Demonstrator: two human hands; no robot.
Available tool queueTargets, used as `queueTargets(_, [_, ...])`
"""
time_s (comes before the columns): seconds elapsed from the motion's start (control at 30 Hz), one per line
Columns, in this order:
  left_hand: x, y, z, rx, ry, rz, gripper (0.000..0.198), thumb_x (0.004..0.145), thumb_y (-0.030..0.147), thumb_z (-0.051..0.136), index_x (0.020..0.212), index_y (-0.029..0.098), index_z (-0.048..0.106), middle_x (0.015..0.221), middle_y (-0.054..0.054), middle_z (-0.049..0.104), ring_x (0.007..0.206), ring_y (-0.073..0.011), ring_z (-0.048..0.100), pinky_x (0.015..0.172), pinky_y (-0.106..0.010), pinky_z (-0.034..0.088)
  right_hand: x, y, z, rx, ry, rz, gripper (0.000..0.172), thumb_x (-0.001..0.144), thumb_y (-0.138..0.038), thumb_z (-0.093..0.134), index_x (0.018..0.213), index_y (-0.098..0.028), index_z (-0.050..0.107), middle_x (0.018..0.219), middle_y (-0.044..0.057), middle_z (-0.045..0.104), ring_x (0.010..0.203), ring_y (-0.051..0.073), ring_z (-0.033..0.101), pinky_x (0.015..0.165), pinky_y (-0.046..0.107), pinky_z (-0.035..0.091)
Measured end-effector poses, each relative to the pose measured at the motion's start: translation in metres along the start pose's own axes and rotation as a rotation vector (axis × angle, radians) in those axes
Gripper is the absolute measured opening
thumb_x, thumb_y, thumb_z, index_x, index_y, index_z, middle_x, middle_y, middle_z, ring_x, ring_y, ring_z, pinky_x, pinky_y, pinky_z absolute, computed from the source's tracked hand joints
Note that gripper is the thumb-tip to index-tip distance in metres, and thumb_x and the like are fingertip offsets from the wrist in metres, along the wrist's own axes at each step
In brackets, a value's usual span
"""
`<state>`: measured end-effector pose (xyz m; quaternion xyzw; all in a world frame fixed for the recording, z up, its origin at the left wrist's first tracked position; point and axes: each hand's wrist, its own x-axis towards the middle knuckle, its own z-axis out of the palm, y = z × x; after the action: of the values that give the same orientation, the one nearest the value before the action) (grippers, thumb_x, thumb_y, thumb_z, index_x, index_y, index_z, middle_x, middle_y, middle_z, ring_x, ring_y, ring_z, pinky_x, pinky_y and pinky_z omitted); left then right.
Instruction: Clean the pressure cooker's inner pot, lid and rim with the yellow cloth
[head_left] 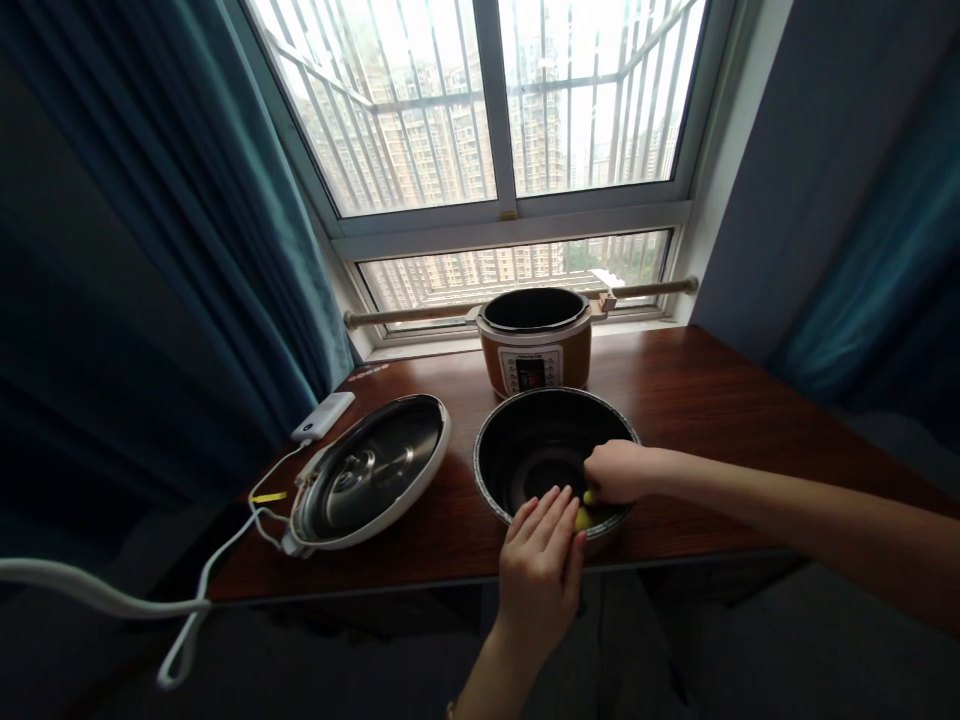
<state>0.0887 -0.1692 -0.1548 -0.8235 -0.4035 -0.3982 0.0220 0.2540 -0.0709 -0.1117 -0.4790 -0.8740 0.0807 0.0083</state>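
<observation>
A black inner pot [525, 425] with a pale rim stands near the table's front edge. My left hand [538, 565] lies over its near rim, fingers straight and close together inside, thumb outside, holding the pot. Down inside the right part of the pot, my right hand [616, 472] is closed on a yellow sponge-like thing [583, 519], mostly hidden by both hands. Right behind the pot is a brown and white electric cooker [491, 358] with a control panel and its top uncovered. To the left rests a round lid [431, 468], its dark inner side facing up.
A white power strip [330, 412] with a cable [214, 570] lies at the table's left edge, beside a blue curtain [247, 230]. A rail [420, 314] runs along the window behind the cooker. Brown table top [660, 375] stretches to the right of the pot.
</observation>
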Motion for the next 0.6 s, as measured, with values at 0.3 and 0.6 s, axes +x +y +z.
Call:
queueTargets(0.3, [0.03, -0.014, -0.057, -0.184, -0.088, -0.104, 0.038, 0.09, 0.022, 0.038, 0.127, 0.019, 0.043, 0.131, -0.009, 0.049, 0.126, -0.021, 0.039, 0.105, -0.04, 0.033, -0.005, -0.068, -0.02, 0.792, -0.013, -0.249, 0.023, 0.081, -0.02, 0.048, 0.096, -0.014, 0.065, 0.09, 0.003, 0.067, 0.08, 0.014, 0.058, 0.07, 0.022, 0.044])
queueTargets(0.6, [0.052, -0.044, -0.067, -0.105, -0.68, -0.082, 0.033, 0.087, 0.043, 0.043, 0.102, 0.02, 0.06, 0.096, -0.005, 0.065, 0.092, -0.0191, 0.058, 0.085, -0.034, 0.044, -0.056, -0.056, -0.007, 0.671, 0.206, -0.179, 0.024, 0.086, -0.02, 0.045, 0.098, -0.016, 0.065, 0.102, 0.008, 0.065, 0.091, 0.018, 0.061, 0.082, 0.027, 0.046])
